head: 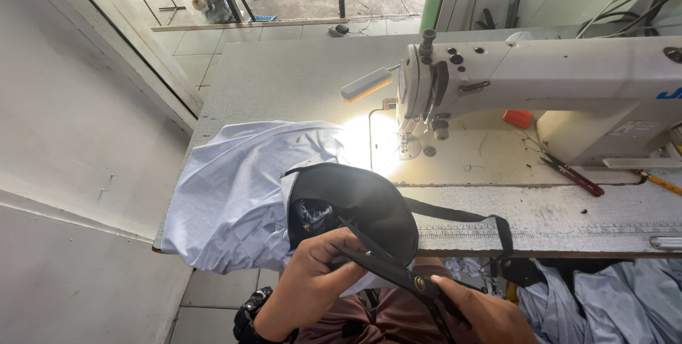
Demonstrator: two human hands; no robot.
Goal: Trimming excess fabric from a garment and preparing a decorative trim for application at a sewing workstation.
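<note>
Head view, looking down at a sewing station. Left hand (312, 269) grips the near edge of a black bag (355, 205), fingers curled round the fabric and a black strap (376, 262). Right hand (483, 312) pinches the same strap lower down, beside a small brass snap (420, 284); fingers closed on it. Bag sits at the counter (298, 78) front edge, partly over the lap, its mouth open toward the hands. A second strap (462, 215) runs right from the bag along the counter edge and loops down.

Pale blue cloth (234, 188) is heaped under and left of the bag, spilling over the counter edge. White sewing machine (540, 81) stands behind, right; its lamp glares on the bed just past the bag. Red-handled snips (572, 175) lie on the bed to the right. More blue cloth (618, 294) hangs below the counter, right. Black watch (250, 312) on left wrist.
</note>
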